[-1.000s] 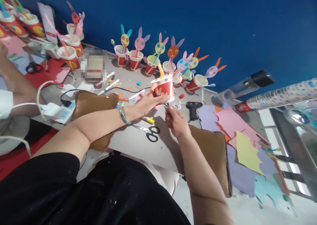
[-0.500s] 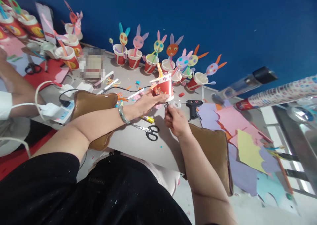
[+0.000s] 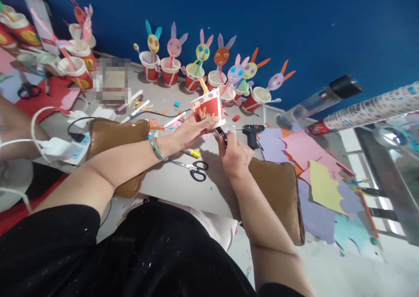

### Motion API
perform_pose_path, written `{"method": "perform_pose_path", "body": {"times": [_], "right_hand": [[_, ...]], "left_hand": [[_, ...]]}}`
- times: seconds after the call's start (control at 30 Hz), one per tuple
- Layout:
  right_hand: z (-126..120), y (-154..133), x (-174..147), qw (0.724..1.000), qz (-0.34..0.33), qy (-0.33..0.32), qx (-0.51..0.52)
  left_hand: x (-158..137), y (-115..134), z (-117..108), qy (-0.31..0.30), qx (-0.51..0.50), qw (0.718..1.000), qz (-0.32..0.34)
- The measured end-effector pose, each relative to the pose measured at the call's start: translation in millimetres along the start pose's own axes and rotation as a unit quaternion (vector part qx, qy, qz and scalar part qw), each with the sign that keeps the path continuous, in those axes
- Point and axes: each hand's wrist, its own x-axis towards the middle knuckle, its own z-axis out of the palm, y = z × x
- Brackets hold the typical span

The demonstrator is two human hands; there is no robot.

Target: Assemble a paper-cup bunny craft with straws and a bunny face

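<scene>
My left hand (image 3: 190, 131) is wrapped round a red-and-white paper cup (image 3: 209, 110), tilted above the table, with an orange strip (image 3: 203, 86) standing out of its mouth. My right hand (image 3: 235, 155) is closed on a dark-handled tool (image 3: 221, 135) with a metal tip near the cup's base; its exact kind is not clear. Below the hands, black-handled scissors (image 3: 198, 170) and a yellow glue stick (image 3: 191, 152) lie on the table (image 3: 193, 192). A black glue gun (image 3: 253, 135) rests to the right of my right hand.
Several paper cups with rabbit figures (image 3: 195, 76) line the blue wall. Brown cushions (image 3: 278, 196) lie at the table's front edge. Coloured paper (image 3: 327, 186) and a long stack of cups (image 3: 366, 107) are at right. A power strip (image 3: 78, 148) and another person's arm (image 3: 19, 122) are at left.
My right hand has turned and risen beside the cup, so more of the dark tool handle shows. The cup is tilted more. The whole view has shifted slightly.
</scene>
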Motion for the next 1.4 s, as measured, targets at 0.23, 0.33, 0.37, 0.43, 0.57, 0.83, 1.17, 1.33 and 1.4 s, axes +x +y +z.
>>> {"method": "perform_pose_path", "body": {"times": [0.23,0.33,0.37,0.43,0.57,0.83,1.17,1.33,1.4], "right_hand": [[-5.9,-16.1,10.4,0.782,0.292,-0.246,0.492],[-6.2,-19.4,12.3,0.695,0.355,-0.292,0.553],[-5.3,-19.0,11.6,0.717,0.343,-0.276,0.540],[-2.7,-16.0,8.3,0.822,0.271,-0.204,0.457],[1.6,-5.8,-0.5,0.988,0.055,-0.024,0.142],[-8.3,-8.1,-4.8,0.997,-0.025,0.012,0.076],[-17.8,-22.2,-9.4,0.986,0.017,-0.055,0.157],[-14.1,-25.6,-6.2,0.972,0.051,-0.078,0.216],[-12.1,-25.7,-5.2,0.964,0.068,-0.089,0.242]], "left_hand": [[-0.3,-1.0,0.5,-0.002,0.006,1.000,-0.005],[-0.9,-0.9,0.4,0.003,0.011,1.000,-0.009],[-0.9,-0.7,0.3,0.006,0.011,1.000,-0.010],[-0.8,-0.1,0.1,0.008,0.011,1.000,-0.014],[0.2,1.5,-0.1,0.015,0.004,0.999,-0.029],[8.1,8.9,-7.4,0.043,-0.062,0.996,-0.045],[12.3,6.8,-13.2,0.000,-0.065,0.996,-0.068],[5.1,12.2,-4.0,0.008,-0.076,0.993,-0.096],[2.8,13.6,-2.4,0.002,-0.076,0.992,-0.101]]}}
